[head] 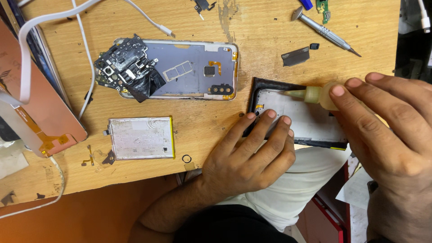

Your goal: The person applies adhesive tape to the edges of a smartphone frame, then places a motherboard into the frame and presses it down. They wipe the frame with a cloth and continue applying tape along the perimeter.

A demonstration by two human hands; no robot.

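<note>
Count: 2 hands, left hand [245,155] at 6 o'clock, right hand [387,135] at 3. 1 glue bottle [315,95] at 2. 1 phone frame [310,121] under the fingers. 1 opened phone housing [189,69] at 11, with 1 circuit board [123,67] lying on it. 1 silver battery [141,138] at 8. 1 precision screwdriver [324,30] at 1. 1 pink back cover [36,108] at 9. 2 white cables [83,58] at 10.

A phone repair workbench: opened phone [180,69], loose battery [141,138], screwdriver [325,30].

Silver battery [141,138], yellow-edged; black circuit board [123,67]; pale, perhaps yellowish glue nozzle [306,94]; tan wooden table [198,121].
</note>
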